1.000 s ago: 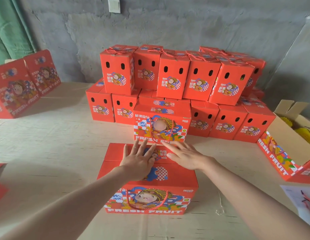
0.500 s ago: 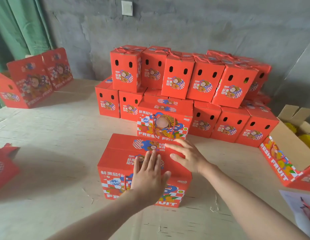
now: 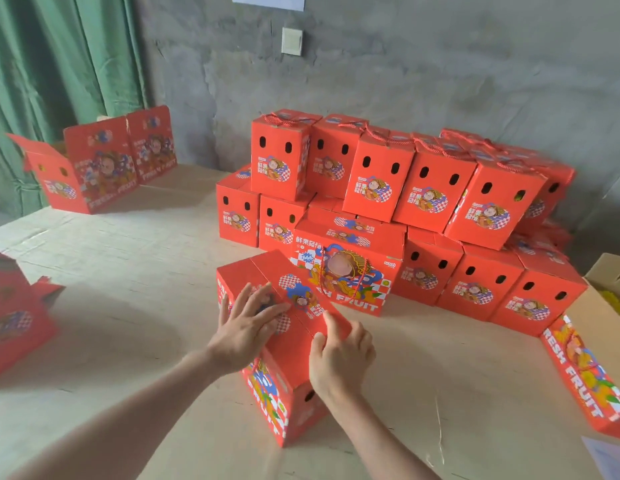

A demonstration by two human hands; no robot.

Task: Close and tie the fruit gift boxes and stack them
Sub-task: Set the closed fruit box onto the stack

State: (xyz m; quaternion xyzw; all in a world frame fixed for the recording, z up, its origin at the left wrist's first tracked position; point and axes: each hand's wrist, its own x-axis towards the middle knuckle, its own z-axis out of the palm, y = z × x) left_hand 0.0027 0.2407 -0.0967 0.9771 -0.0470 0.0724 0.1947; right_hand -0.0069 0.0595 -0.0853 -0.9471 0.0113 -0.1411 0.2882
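A red fruit gift box with closed lid flaps lies on the table in front of me, turned at an angle so one end points toward me. My left hand rests flat on its top with fingers spread. My right hand grips the box's near right edge, thumb on the top. Behind it stands another closed box with its rope handle on the front. Farther back is a two-layer stack of tied boxes.
An open box with a brown flap lies at the right edge. Open boxes with raised flaps stand at the back left by a green curtain. Another red box sits at the left edge. The grey wall is close behind the stack.
The box under my hands has swung round from facing me squarely to lying at an angle. My right hand moved from its top to its near right edge.
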